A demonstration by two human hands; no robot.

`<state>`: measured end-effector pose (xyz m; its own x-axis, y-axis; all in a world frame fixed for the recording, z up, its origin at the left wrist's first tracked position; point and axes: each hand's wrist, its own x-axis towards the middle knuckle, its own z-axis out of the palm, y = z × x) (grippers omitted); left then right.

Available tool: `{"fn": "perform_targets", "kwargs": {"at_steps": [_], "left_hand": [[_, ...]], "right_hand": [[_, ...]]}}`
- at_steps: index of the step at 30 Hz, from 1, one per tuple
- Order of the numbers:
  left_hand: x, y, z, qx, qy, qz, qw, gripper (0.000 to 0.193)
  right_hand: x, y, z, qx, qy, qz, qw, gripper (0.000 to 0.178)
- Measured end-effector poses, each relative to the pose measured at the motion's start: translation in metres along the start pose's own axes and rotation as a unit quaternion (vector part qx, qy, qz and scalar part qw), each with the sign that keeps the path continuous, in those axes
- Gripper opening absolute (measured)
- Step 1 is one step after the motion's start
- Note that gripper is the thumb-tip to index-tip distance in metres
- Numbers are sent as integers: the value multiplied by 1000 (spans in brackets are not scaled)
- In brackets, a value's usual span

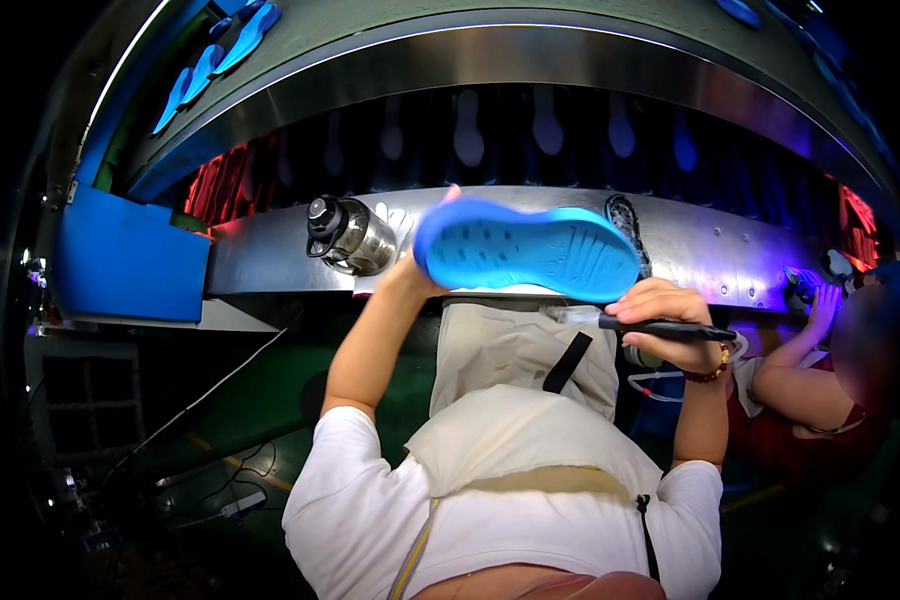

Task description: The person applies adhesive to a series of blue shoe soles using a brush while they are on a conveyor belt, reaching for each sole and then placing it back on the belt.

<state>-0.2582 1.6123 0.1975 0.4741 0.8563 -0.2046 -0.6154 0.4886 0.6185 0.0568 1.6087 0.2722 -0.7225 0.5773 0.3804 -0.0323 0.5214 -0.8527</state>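
Note:
A bright blue shoe sole (530, 248) is held up in front of me, its face with small slots and ridges turned toward me. My left hand (418, 278) grips its left end, mostly hidden behind it, with a fingertip showing at the top edge. My right hand (668, 312) is closed around a brush (682, 328) with a black handle and pale bristles pointing left, just below the sole. The right fingertips are by the sole's right lower end; whether they press on it I cannot tell.
A clear bottle with a black lid (355, 236) stands on the metal ledge (270, 250). A dark, rough-textured item (625, 222) lies behind the sole. Blue soles (202, 72) rest on the green belt (370, 28) beyond. A co-worker's arm (795, 375) is at right.

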Motion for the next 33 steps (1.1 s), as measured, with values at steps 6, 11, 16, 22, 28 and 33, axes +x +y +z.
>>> {"fn": "perform_targets", "kwargs": {"at_steps": [6, 11, 16, 22, 28, 33], "left_hand": [[44, -48, 35, -158, -80, 53, 983, 82], [54, -53, 31, -121, -23, 93, 988, 86], [32, -42, 24, -135, 22, 134, 981, 85], [36, -37, 56, -133, -8, 152, 979, 85], [25, -20, 46, -108, 12, 176, 978, 85], [24, -13, 50, -106, 8, 176, 979, 84]], "right_hand": [[16, 27, 26, -31, 168, 118, 978, 17], [27, 31, 55, -145, 149, -24, 978, 16], [16, -14, 53, -170, -32, -52, 984, 12], [30, 2, 49, -90, 117, -10, 989, 19], [13, 19, 36, 77, 117, 33, 990, 18], [7, 19, 41, 86, -49, 22, 995, 21]]}}
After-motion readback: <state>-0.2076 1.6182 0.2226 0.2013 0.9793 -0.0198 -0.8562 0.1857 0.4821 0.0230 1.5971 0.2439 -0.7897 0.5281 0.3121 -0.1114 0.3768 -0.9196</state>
